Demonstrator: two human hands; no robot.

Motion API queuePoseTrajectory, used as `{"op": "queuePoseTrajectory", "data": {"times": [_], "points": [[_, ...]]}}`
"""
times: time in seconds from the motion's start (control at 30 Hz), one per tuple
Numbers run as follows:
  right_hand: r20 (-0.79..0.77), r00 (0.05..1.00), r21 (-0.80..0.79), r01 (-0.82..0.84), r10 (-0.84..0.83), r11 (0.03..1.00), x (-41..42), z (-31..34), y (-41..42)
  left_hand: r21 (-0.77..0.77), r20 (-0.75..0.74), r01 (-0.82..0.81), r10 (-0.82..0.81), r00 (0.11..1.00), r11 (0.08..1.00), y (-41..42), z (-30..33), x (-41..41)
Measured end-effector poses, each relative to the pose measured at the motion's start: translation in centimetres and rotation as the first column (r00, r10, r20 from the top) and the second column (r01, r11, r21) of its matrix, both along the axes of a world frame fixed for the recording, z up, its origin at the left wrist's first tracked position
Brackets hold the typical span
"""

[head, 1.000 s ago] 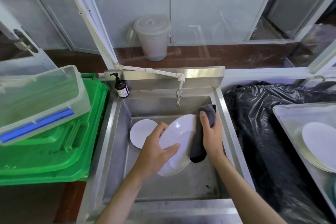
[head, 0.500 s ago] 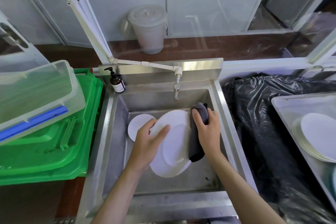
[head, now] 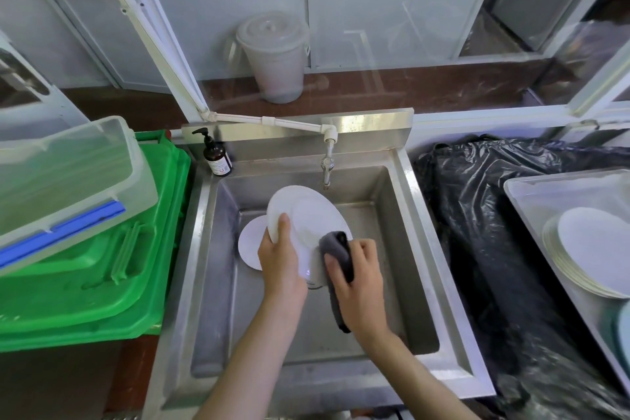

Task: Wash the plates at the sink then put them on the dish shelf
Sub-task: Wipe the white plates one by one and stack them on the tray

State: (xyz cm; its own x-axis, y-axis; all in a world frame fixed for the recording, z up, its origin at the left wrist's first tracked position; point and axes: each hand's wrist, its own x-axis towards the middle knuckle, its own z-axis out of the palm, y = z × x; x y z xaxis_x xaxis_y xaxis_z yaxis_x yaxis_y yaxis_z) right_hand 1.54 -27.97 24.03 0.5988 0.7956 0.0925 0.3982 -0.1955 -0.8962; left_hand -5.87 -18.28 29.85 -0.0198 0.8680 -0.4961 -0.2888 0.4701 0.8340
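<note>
**Plate tilted over the sink**

Steel sink [head: 402,249]: left hand [head: 281,261] grips the plate [head: 306,215] by its near-left rim, tilted up toward the tap [head: 326,167]; right hand [head: 358,269], nearer the lower edge, clutches a cloth [head: 337,249] against it.

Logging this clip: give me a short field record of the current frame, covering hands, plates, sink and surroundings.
left hand: grips the held plate by its left rim, tilted over the sink
right hand: holds a grey cloth against the plate's lower right
second plate: lies in the sink, partly behind the held one
tap: no water visible
soap bottle: sink's back left corner
plate stack: in a tray, far right
green crates: left of sink
</note>
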Motion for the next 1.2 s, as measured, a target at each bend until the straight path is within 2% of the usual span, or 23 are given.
{"op": "queuePoseTrajectory", "data": {"times": [0.07, 0.13, 0.27, 0.4, 0.47, 0.53, 0.63, 0.7, 0.77, 0.83, 0.9, 0.97, 1.0, 1.07, 1.1, 1.13, 1.2], "points": [[0.135, 0.986, 0.058, -0.108, 0.1, 0.992, -0.5, 0.3, 0.4, -0.066, 0.051, 0.06, -0.057, 0.997, 0.996, -0.8, -0.4, 0.2], [0.19, 0.973, 0.074, -0.143, 0.127, 0.987, -0.3, 1.5, 1.1, -0.118, 0.099, 0.128, -0.116, 0.988, 0.985, -1.6, -0.6, 0.1], [0.112, 0.984, 0.053, -0.148, 0.141, 0.988, 2.4, 2.7, 2.4, -0.057, 0.038, 0.208, -0.206, 0.978, 0.976, -2.8, -0.4, 0.1], [-0.004, 0.997, -0.13, 0.073, -0.074, 0.989, 5.9, 1.3, 2.9, -0.01, -0.003, 0.277, -0.277, 0.961, 0.961, -3.7, -0.3, -0.6], [0.005, 0.998, -0.179, 0.06, -0.06, 0.982, 5.9, 1.2, 1.8, 0.0, -0.016, 0.259, -0.259, 0.966, 0.966, -3.8, -0.2, -0.9], [0.04, 0.999, -0.139, -0.03, 0.036, 0.99, 4.5, 1.4, 0.4, -0.023, 0.015, 0.21, -0.21, 0.978, 0.977, -3.6, -0.1, -0.8], [0.043, 0.98, 0.01, -0.193, 0.192, 0.981, 1.9, 2.3, -0.5, -0.079, 0.081, 0.172, -0.166, 0.983, 0.982, -3.5, -0.1, -0.6], [0.069, 0.977, 0.031, -0.202, 0.2, 0.979, 1.5, 2.7, 0.6, -0.069, 0.095, 0.171, -0.164, 0.982, 0.983, -3.7, -0.1, -0.7], [0.067, 0.989, 0.005, -0.131, 0.131, 0.991, 1.8, 2.4, 1.9, -0.002, 0.076, 0.18, -0.179, 0.981, 0.984, -3.9, -0.2, -1.0], [-0.035, 0.999, -0.056, 0.026, -0.028, 0.998, 2.3, 1.5, 3.0, 0.092, 0.01, 0.206, -0.208, 0.978, 0.974, -3.9, -0.2, -1.3], [-0.214, 0.957, -0.151, 0.164, -0.195, 0.975, 2.4, 0.7, 3.4, 0.192, -0.089, 0.245, -0.231, 0.969, 0.95, -3.9, -0.5, -1.6], [-0.438, 0.857, -0.271, 0.163, -0.272, 0.949, 2.0, 0.5, 3.4, 0.276, -0.263, 0.329, -0.258, 0.93, 0.903, -4.0, -0.7, -1.7], [-0.558, 0.778, -0.313, 0.125, -0.289, 0.941, 1.7, 0.7, 3.4, 0.305, -0.34, 0.375, -0.267, 0.902, 0.876, -4.2, -0.8, -1.8], [-0.786, 0.551, -0.317, 0.031, -0.281, 0.948, 1.2, 2.0, 3.4, 0.344, -0.445, 0.473, -0.303, 0.843, 0.811, -4.6, -1.4, -1.9], [-0.856, 0.467, -0.26, -0.021, -0.22, 0.965, 1.2, 2.6, 3.4, 0.34, -0.481, 0.523, -0.334, 0.811, 0.781, -4.8, -1.7, -1.9], [-0.894, 0.432, -0.17, -0.073, -0.122, 0.983, 1.2, 3.1, 3.3, 0.33, -0.525, 0.582, -0.367, 0.768, 0.744, -5.0, -2.1, -2.1], [-0.893, 0.45, -0.064, -0.14, 0.006, 0.988, 1.2, 3.9, 3.3, 0.369, -0.652, 0.699, -0.365, 0.665, 0.613, -4.9, -3.1, -2.5]]}}
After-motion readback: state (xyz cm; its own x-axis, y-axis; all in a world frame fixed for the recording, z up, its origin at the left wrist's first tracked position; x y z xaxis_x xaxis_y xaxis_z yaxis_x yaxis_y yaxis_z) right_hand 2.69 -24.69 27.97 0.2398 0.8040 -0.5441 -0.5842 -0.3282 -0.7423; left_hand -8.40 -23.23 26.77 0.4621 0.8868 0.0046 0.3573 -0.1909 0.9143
